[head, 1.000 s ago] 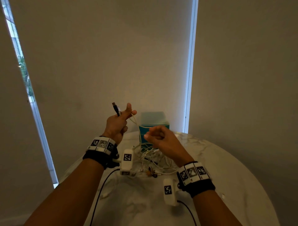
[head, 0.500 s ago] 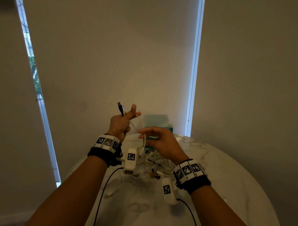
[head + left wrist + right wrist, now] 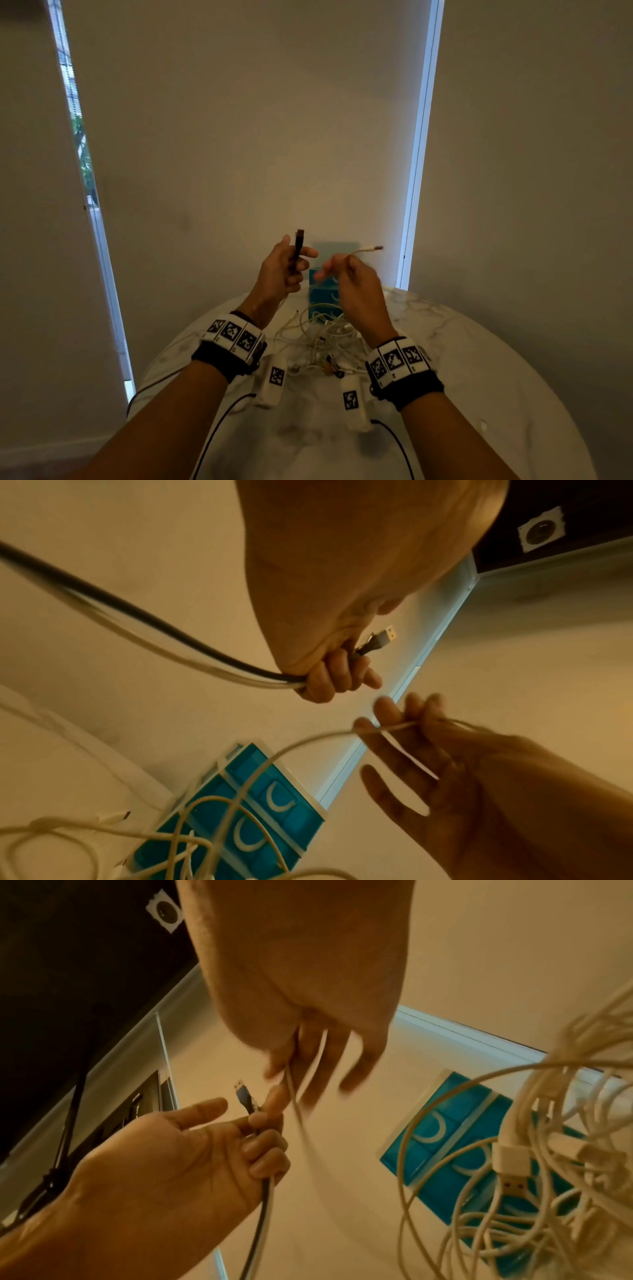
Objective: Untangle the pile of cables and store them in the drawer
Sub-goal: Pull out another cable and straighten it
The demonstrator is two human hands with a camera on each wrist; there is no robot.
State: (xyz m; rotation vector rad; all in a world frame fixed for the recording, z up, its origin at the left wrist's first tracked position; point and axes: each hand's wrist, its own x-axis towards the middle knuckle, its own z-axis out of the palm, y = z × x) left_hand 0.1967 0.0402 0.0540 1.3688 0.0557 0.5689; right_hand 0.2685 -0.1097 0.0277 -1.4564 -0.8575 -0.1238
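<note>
My left hand point(image 3: 289, 265) is raised above the table and grips a black cable point(image 3: 143, 615) with a white one beside it. The black USB plug point(image 3: 300, 240) sticks up out of the fist. My right hand point(image 3: 337, 272), close to the right of it, holds a thin white cable point(image 3: 318, 735) threaded between its fingers, and that cable's plug end point(image 3: 373, 248) points right. The tangled pile of white cables point(image 3: 322, 342) lies on the table under both hands. The teal drawer unit point(image 3: 323, 298) stands behind the pile, its drawers closed.
The round white marble table point(image 3: 462, 359) ends at a curved edge to the left and right. Beige blinds point(image 3: 239, 137) and wall stand right behind the drawer unit. Black leads point(image 3: 212, 438) from my wrist cameras trail over the near part of the table.
The white loop that ran between my hands is gone. My right hand has drawn the white cable away from the left, and its free end now sticks out to the right.
</note>
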